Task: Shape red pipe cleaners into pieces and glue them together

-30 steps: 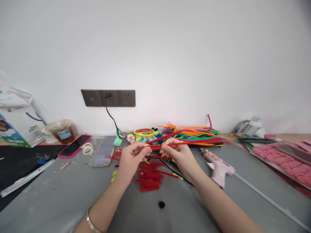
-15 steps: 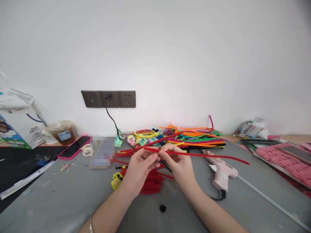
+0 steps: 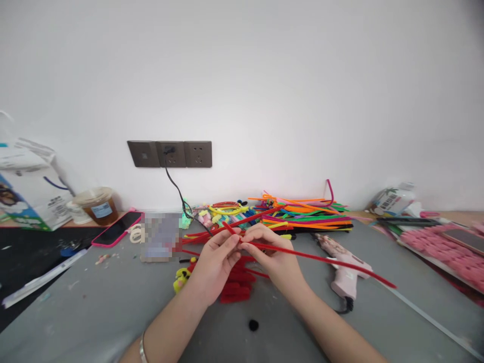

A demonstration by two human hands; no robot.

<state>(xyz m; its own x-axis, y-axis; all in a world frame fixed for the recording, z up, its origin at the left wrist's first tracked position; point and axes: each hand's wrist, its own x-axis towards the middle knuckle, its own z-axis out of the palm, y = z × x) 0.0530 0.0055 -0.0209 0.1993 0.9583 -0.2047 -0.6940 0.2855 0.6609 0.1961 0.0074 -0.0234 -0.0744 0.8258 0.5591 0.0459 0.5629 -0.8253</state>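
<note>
The left hand (image 3: 214, 259) and the right hand (image 3: 278, 257) pinch a red pipe cleaner (image 3: 340, 263) between thumbs and fingers, the fingertips close together. The pipe cleaner is held above the gray table (image 3: 109, 322); its long end extends right, crossing in front of the pink glue gun (image 3: 346, 277). Folded red pieces (image 3: 235, 291) lie below the hands, with a black pom-pom (image 3: 253, 325) nearer the viewer.

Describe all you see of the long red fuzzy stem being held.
The thin red fuzzy stem, resembling a pipe cleaner, is pinched by the bare left hand and bare right hand. A short end points up and left; the long part slopes down rightward in front of the right hand, its far end free.
</note>
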